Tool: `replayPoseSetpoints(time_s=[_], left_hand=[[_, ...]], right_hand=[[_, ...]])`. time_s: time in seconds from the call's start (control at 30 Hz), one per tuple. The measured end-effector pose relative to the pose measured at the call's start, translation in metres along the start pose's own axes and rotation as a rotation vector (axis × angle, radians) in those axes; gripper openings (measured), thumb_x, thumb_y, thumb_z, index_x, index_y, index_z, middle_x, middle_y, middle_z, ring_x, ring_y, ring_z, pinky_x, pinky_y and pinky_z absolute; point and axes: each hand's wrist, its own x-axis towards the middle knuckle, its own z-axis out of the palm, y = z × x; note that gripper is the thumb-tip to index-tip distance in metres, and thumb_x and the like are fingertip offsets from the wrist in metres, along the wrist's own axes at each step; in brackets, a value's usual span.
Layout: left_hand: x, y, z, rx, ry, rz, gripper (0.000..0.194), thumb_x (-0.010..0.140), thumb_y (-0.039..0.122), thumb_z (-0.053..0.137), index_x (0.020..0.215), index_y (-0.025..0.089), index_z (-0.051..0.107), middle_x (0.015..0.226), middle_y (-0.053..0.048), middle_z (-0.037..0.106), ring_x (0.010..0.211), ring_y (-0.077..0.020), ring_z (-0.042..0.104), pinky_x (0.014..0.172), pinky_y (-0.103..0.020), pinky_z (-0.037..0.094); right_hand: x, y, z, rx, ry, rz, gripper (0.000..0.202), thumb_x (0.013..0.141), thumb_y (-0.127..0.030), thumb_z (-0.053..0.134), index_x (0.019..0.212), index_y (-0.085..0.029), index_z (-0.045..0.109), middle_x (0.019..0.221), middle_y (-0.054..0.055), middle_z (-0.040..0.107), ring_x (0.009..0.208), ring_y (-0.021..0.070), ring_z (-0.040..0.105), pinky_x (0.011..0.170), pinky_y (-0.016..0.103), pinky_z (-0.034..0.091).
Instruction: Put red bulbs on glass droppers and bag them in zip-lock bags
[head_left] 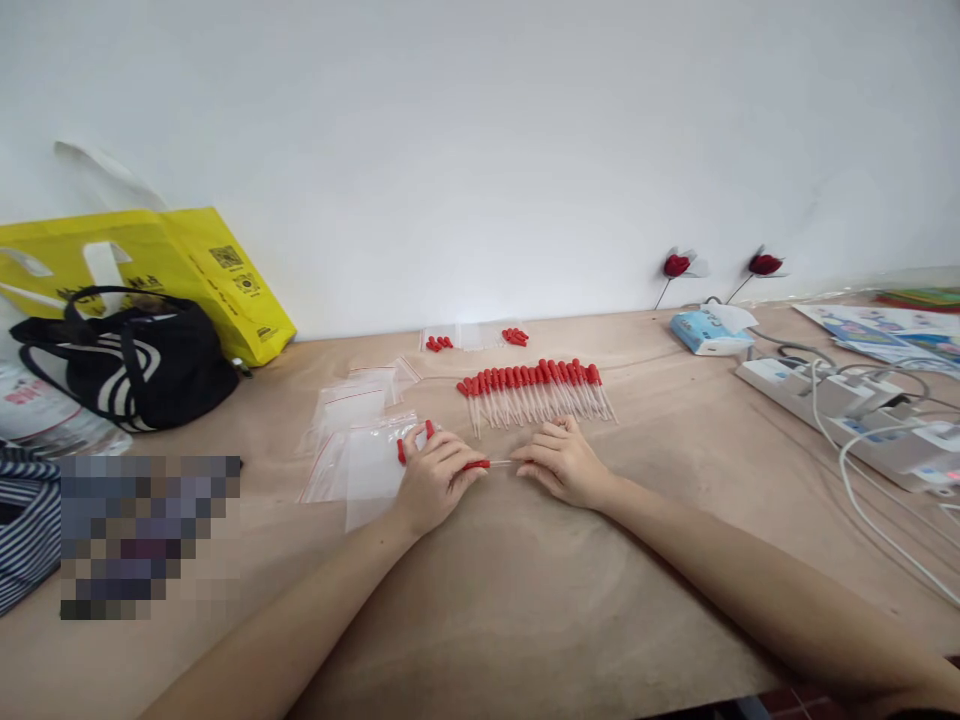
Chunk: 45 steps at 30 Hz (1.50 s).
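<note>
Across lower frame I've got tan tabletop (487, 620); ctr, row of red-topped droppers (541, 376). Just below: L hand (439, 480), fingers pinching red bulb (478, 464); R hand (568, 466), fingers pinching thin clear tube (502, 461), lined up w/ bulb nr mid-frame.

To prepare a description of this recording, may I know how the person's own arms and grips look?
The left forearm and right forearm are bare, with no sleeve, watch or bracelet visible. The left grip and right grip are ungloved human hands; I cannot tell about rings.
</note>
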Motion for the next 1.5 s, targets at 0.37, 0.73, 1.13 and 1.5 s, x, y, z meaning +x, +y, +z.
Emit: replayPoseSetpoints(time_s=[0.37,0.73,1.13,1.5], left_hand=[[-0.001,0.008,-0.003,0.054,0.036,0.044,0.017,0.082,0.03,0.05,0.072,0.022,0.062,0.07,0.001,0.067,0.074,-0.0153,0.057,0.094,-0.042,0.017],[-0.002,0.0,-0.004,0.104,0.069,0.006,0.021,0.079,0.038,0.053,0.094,0.023,0.059,0.088,-0.002,0.067,0.09,-0.0209,0.056,0.096,-0.045,0.012],[-0.004,-0.036,-0.019,0.205,0.083,-0.411,0.034,0.069,0.039,0.059,0.094,0.018,0.051,0.098,-0.009,0.057,0.093,-0.0257,0.052,0.079,-0.036,0.039],[-0.005,-0.044,-0.021,0.254,-0.037,-0.552,0.029,0.07,0.042,0.056,0.087,0.018,0.054,0.089,-0.006,0.053,0.088,-0.023,0.053,0.077,-0.034,0.043]], right_hand=[[0.002,-0.01,0.001,-0.086,0.028,-0.014,0.021,0.084,-0.024,0.042,0.078,-0.018,0.061,0.069,0.003,0.057,0.071,0.0144,0.044,0.071,0.033,0.022],[0.001,-0.001,-0.008,-0.122,0.081,0.05,0.023,0.085,-0.025,0.041,0.081,-0.02,0.063,0.072,0.003,0.061,0.071,0.0149,0.045,0.073,0.033,0.022],[0.006,0.076,-0.011,-0.251,0.203,1.106,0.027,0.076,-0.036,0.043,0.071,-0.02,0.065,0.072,0.007,0.065,0.078,0.0233,0.055,0.079,0.039,0.024],[0.015,0.059,-0.008,-0.237,0.226,0.972,0.023,0.074,-0.035,0.046,0.071,-0.017,0.06,0.077,0.005,0.064,0.077,0.0194,0.054,0.077,0.035,0.024]])
